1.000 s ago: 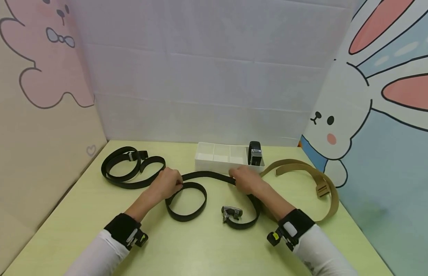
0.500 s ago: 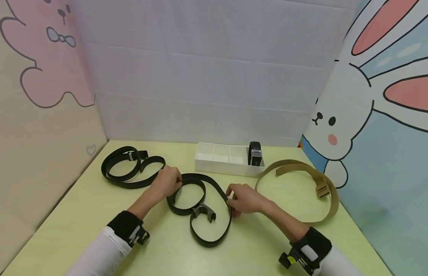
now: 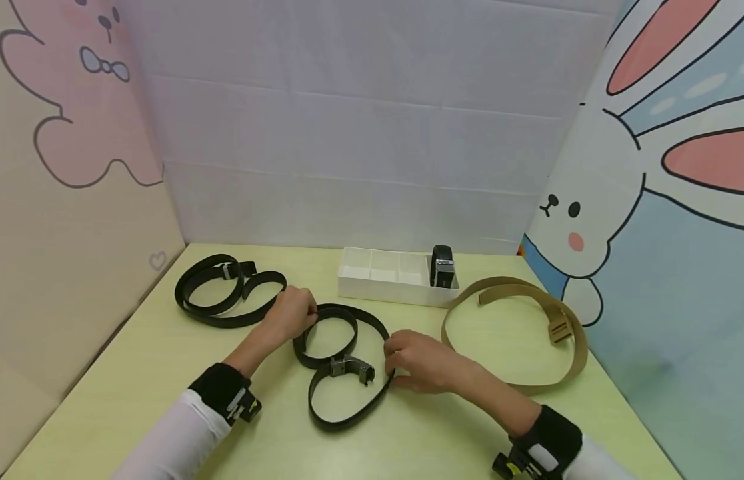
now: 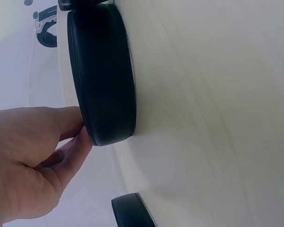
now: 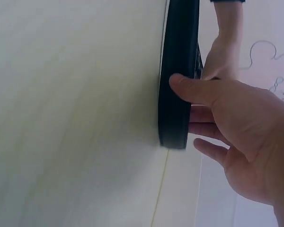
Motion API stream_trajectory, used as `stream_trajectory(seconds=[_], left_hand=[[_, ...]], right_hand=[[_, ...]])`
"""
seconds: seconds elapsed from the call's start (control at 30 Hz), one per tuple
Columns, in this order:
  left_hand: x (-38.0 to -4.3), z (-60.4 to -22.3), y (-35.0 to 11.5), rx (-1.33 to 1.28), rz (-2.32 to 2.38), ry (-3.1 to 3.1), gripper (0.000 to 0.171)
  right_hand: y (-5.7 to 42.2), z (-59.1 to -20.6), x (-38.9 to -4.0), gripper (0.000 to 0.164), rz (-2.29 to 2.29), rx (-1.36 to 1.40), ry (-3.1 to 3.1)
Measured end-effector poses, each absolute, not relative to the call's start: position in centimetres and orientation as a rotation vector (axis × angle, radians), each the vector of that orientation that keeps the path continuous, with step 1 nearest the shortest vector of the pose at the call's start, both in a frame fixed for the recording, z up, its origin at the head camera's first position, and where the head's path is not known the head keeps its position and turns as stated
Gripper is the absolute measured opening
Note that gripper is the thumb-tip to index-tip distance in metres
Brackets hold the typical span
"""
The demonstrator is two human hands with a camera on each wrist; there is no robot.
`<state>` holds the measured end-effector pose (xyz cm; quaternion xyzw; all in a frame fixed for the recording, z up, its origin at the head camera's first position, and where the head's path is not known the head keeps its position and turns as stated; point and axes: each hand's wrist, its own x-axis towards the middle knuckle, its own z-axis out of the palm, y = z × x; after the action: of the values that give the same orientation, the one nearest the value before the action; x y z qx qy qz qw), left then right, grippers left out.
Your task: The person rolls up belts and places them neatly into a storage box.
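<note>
A black belt (image 3: pixel 372 319) stands on its edge mid-table, bent into two loops, its silver-grey buckle (image 3: pixel 351 366) lying between them. At the back of the left loop, my left hand (image 3: pixel 293 313) pinches the strap; the left wrist view shows thumb and fingertips at the end of the black band (image 4: pixel 104 80). My right hand (image 3: pixel 423 360) grips the belt's right side. Its thumb lies across the strap's face in the right wrist view, with fingers behind the band (image 5: pixel 176 123).
Another black belt (image 3: pixel 225 323) lies coiled at the back left. To the right rests a tan webbing belt (image 3: pixel 579 333) in a wide loop. Behind stands a white divided tray (image 3: pixel 372 288), with a rolled black belt (image 3: pixel 442 267) in its right compartment. Printed walls enclose the table.
My right hand has come toward me and slightly left, bending the belt's buckle end into a round loop. The buckle has shifted left, beside the other loop. My left hand has stayed nearly still.
</note>
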<state>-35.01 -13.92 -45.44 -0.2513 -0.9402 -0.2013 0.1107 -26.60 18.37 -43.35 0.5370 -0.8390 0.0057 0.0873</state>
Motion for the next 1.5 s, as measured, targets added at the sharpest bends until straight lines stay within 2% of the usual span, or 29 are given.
stream_trajectory(seconds=[0.27,0.47,0.6,0.83,0.97,1.03,1.2,1.5], left_hand=[[-36.0,-46.4,-13.2,-0.833,-0.621,-2.671,0.022],[-35.0,-45.3,-11.5,-0.790,-0.551,-2.756,0.015],[-34.9,-45.2,-11.3,-0.810,-0.526,-2.759,0.013],[-35.1,-45.6,-11.2,-0.829,-0.546,-2.775,0.008],[-35.9,-46.5,-11.0,-0.893,-0.571,-2.732,0.012],[-37.4,-48.2,-11.0,-0.946,-0.553,-2.670,0.017],[-40.1,-51.4,-10.8,-1.045,-0.538,-2.595,0.021],[-40.1,-51.1,-10.5,-1.044,-0.546,-2.603,0.018]], right_hand=[[14.7,-43.4,-24.0,0.031,0.033,1.537,-2.588],[12.4,-43.2,-23.3,0.030,0.152,1.583,-2.687],[12.6,-42.1,-25.2,0.025,0.379,1.574,-2.719],[13.7,-41.6,-31.2,0.008,0.407,1.088,-2.761],[13.3,-42.5,-34.2,0.011,0.415,1.014,-2.811],[13.0,-43.1,-35.2,0.010,0.452,1.014,-2.823],[12.3,-44.0,-36.5,0.012,0.523,0.989,-2.838],[13.4,-44.8,-36.7,0.016,0.449,0.949,-2.817]])
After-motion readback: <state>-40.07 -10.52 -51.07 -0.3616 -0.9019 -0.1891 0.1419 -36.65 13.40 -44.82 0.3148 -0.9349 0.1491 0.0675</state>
